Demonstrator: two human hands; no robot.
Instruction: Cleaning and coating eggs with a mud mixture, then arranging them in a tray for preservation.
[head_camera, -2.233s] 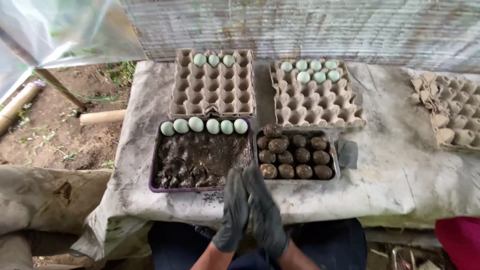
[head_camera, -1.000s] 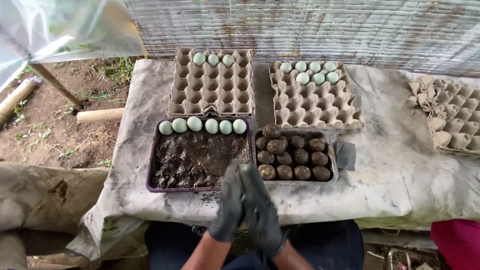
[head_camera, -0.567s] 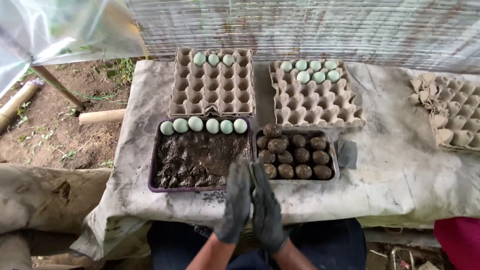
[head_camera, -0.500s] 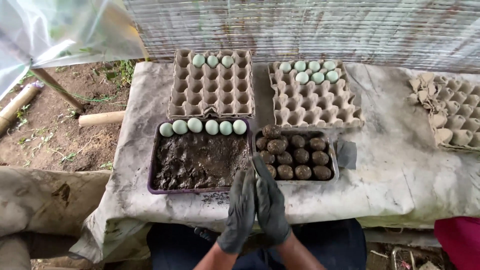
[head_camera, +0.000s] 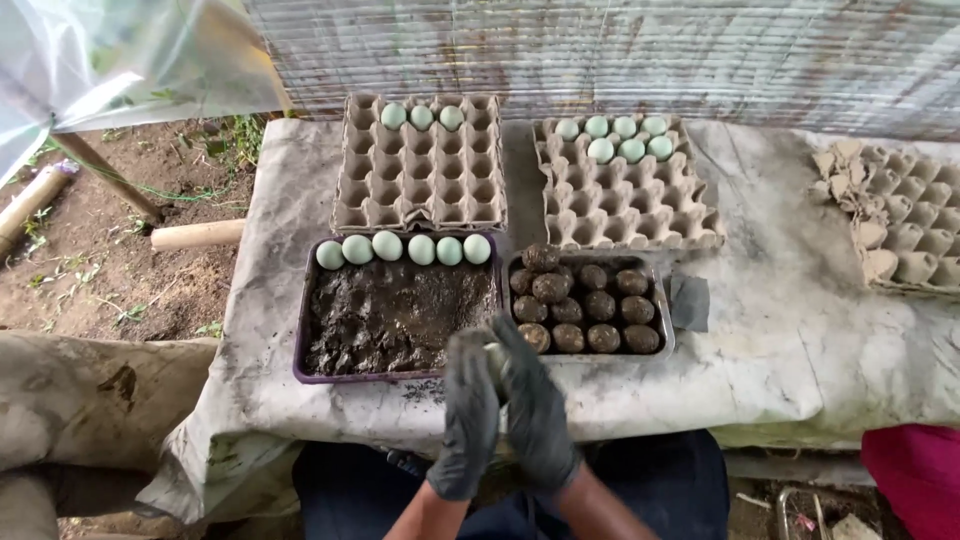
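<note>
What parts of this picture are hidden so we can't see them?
Head view only:
- What lies between the left hand and right hand: the pressed gloves hide it.
- Far-right egg carton: cut off by the picture's edge.
- Lower mud-coated eggs: the heap hides them.

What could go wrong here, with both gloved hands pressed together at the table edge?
Whatever sits between the left hand and right hand is hidden; if it is an egg, hard pressure might crack it. The hands hover past the table edge, so anything slipping could fall. The mud-coated eggs are piled and might roll.
</note>
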